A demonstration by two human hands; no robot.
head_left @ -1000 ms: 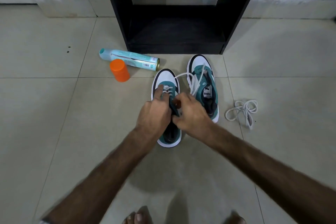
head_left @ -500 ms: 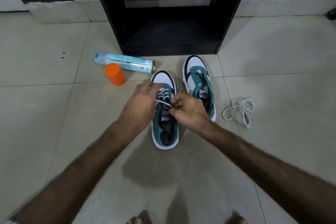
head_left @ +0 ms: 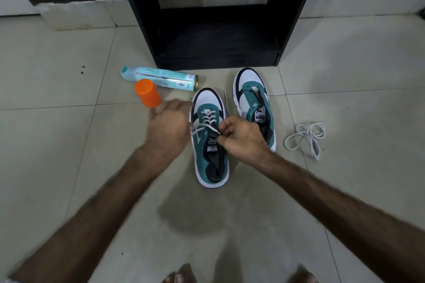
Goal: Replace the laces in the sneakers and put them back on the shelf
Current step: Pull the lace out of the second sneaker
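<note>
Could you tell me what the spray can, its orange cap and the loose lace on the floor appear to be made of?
Spray can: likely metal, with a shiny gold rim at its base and a glossy printed body.
Orange cap: probably moulded plastic, a smooth, evenly coloured surface with a soft sheen.
Loose lace: apparently woven textile cord, white and matte, lying in limp loops on the floor.

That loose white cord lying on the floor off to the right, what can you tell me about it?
The loose lace is a white shoelace, apparently woven cord, lying in a slack tangle of loops on the tiled floor, its ends trailing toward the person. It lies to the right of the right sneaker, apart from it. Neither hand touches it, and it is threaded through nothing.
</note>
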